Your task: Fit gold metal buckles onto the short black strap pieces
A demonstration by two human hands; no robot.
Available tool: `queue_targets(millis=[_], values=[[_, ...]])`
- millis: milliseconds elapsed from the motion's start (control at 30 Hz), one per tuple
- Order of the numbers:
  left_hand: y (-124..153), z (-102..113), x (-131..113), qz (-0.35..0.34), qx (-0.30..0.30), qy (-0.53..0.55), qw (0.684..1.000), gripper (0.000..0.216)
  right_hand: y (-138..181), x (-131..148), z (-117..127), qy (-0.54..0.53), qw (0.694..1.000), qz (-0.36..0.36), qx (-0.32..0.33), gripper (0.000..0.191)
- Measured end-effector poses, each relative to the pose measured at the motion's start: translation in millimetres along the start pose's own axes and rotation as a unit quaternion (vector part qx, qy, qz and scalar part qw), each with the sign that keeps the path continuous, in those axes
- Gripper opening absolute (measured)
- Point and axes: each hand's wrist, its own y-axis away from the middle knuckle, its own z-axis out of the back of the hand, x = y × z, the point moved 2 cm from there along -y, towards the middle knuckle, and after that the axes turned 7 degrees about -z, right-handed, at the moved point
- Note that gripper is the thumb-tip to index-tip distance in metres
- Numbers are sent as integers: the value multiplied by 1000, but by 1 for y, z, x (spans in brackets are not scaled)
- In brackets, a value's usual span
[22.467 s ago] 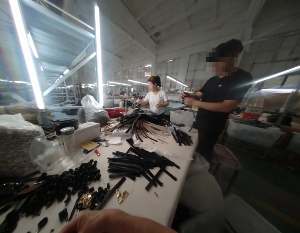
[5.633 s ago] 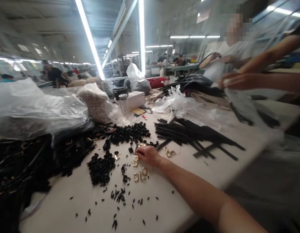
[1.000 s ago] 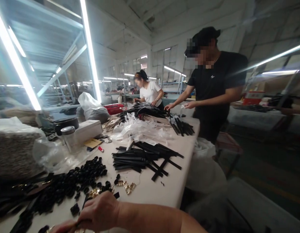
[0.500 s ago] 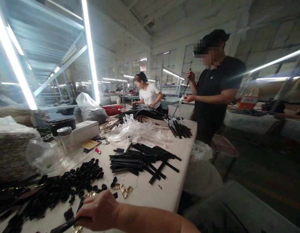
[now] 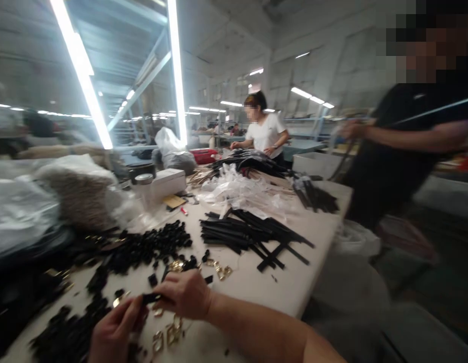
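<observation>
Both my hands are at a short black strap [image 5: 151, 298] above the near part of the table. My left hand [image 5: 115, 330] pinches its left end between thumb and fingers. The other end is in the closed fingers of my right hand [image 5: 186, 294]. Gold-coloured buckles [image 5: 169, 337] lie on the tabletop just below the hands, and more buckles [image 5: 221, 269] lie beyond the right hand. A heap of small black loops [image 5: 151, 247] spreads behind and to the left. Further off to the right sits a pile of black straps [image 5: 245, 234], some crossing each other.
White plastic wrapping [image 5: 241, 189] lies mid-table before a heap of long dark strips [image 5: 252, 160]. A jar [image 5: 143, 189], a white box [image 5: 169, 182] and a filled bag [image 5: 80, 194] stand left. One co-worker [image 5: 266, 131] stands behind the table, another [image 5: 400, 146] at its right.
The view has swung left, so the table sits further right. My left hand has come into view at the strap. The co-worker in black now leans, arms lowered.
</observation>
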Motion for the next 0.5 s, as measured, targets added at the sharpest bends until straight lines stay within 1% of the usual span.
queue_targets(millis=[33,67,167,233,367,500], values=[[2,0,0,11,51,27,998,46,1,2,4,-9,1000,-5,-4,41],[3,1,-1,19,72,57,996,45,1,3,7,-21,1000,-6,-3,39],[-1,1,2,41,75,106,991,42,-2,-1,8,-41,999,-9,6,31],[-4,1,4,58,73,123,988,41,-3,-3,5,-35,999,-6,17,27],[-2,-2,2,72,76,148,983,39,-3,2,6,-14,999,11,26,25],[2,-6,0,73,92,154,981,37,-4,3,6,-15,999,-1,39,25]])
